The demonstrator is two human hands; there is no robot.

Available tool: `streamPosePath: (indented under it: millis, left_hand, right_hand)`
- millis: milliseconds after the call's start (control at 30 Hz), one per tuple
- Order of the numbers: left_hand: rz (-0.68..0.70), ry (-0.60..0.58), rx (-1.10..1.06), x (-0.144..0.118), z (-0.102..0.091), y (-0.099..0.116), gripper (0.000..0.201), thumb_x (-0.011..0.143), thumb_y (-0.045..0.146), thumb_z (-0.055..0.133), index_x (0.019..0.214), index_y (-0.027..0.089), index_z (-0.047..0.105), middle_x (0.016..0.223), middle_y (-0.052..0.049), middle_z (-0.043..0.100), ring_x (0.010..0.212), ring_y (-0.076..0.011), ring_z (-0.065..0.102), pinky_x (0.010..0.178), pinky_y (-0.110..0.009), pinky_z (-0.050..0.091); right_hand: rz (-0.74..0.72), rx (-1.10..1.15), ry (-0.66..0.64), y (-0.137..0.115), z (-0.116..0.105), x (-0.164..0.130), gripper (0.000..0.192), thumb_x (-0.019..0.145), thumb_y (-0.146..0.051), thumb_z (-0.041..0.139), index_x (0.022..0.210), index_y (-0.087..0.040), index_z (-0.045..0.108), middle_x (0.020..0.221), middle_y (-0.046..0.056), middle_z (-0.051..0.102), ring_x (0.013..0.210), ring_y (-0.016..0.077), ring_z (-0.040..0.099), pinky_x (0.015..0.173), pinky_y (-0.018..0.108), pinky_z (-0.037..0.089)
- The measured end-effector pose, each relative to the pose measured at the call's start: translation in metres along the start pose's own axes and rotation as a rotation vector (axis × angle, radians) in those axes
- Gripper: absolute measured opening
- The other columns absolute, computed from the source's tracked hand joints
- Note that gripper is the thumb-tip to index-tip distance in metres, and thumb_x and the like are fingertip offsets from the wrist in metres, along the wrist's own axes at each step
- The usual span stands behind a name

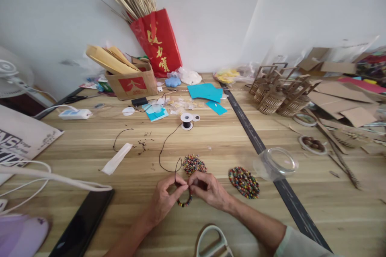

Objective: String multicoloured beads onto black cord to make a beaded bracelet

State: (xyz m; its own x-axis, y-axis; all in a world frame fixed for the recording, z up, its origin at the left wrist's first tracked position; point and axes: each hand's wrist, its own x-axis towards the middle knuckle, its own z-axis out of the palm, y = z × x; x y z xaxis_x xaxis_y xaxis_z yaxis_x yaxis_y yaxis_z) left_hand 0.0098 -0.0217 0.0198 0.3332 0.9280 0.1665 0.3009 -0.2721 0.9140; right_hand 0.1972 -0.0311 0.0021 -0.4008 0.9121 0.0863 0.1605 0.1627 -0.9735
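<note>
Between my hands hangs a beaded bracelet [184,203] of small multicoloured beads. My left hand [165,196] pinches one end of it, thumb against forefinger. Close beside it, fingertips nearly touching, my right hand [208,190] pinches at the other end; what sits between the fingertips is too small to make out. A black cord [161,156] loops up from my left hand and runs back to a white spool [187,120]. Just beyond my fingers lies a pile of loose-looking colourful beads [194,163]. Right of my right hand lies a coil of strung beads [244,182].
White-handled scissors [212,241] lie at the near edge. A black phone [83,225] lies left, a clear plastic jar [277,162] right. Farther back stand a cardboard box [131,82], a red bag [159,44] and several small bamboo baskets [269,100].
</note>
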Motion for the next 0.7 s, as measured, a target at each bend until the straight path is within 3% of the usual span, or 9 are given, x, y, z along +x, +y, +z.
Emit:
streamPosePath:
  millis: [300, 700]
  left_hand:
    - [-0.147, -0.04, -0.102, 0.0, 0.003, -0.009, 0.01, 0.074, 0.026, 0.068, 0.076, 0.016, 0.07, 0.076, -0.004, 0.073, 0.073, -0.0179, 0.068, 0.071, -0.025, 0.053]
    - [0.233, 0.064, 0.143, -0.003, 0.008, -0.009, 0.009, 0.084, 0.015, 0.059, 0.077, 0.017, 0.065, 0.073, -0.002, 0.068, 0.069, -0.0132, 0.065, 0.068, -0.02, 0.052]
  right_hand:
    - [0.056, 0.172, 0.06, 0.003, 0.001, 0.003, 0.022, 0.081, -0.037, 0.064, 0.083, -0.015, 0.058, 0.065, -0.003, 0.052, 0.054, 0.0076, 0.041, 0.05, 0.019, 0.031]
    - [0.085, 0.152, 0.09, 0.008, 0.003, 0.003, 0.011, 0.078, -0.026, 0.062, 0.077, -0.015, 0.058, 0.063, -0.003, 0.051, 0.053, 0.0075, 0.039, 0.049, 0.019, 0.03]
